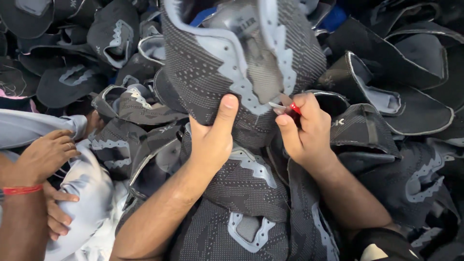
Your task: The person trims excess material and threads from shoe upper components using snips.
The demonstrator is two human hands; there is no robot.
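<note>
Nearest pile: just below my forearms lie flat grey knitted shoe uppers with pale grey trim [251, 227], stacked and overlapping one another.
My left hand [212, 140]: it is closed on the grey patterned knitted shoe upper with pale blue-grey eyelet trim [227, 63], thumb pressed up the front of the fabric and the other fingers hidden behind it.
My right hand [304, 130]: the fingers are pinched tight around a small red-handled cutting tool with a thin metal blade [289, 107], and the blade tip touches the pale trim edge of the upper I hold.
The held upper: raised upright above the heap, in the middle of my view, its inside lining open toward the top.
Another person, at my left: a hand with a ring [46, 154] rests on light grey cloth [92, 193]; a red thread band [21, 190] circles that person's wrist, and a second hand [58, 212] shows just beneath.
Right side: dark black cut shoe pieces with thin pale edging [411, 87] are piled loosely, well apart from my hands.
Far top left: more black shoe pieces with grey zigzag trim [106, 38] fill the background.
</note>
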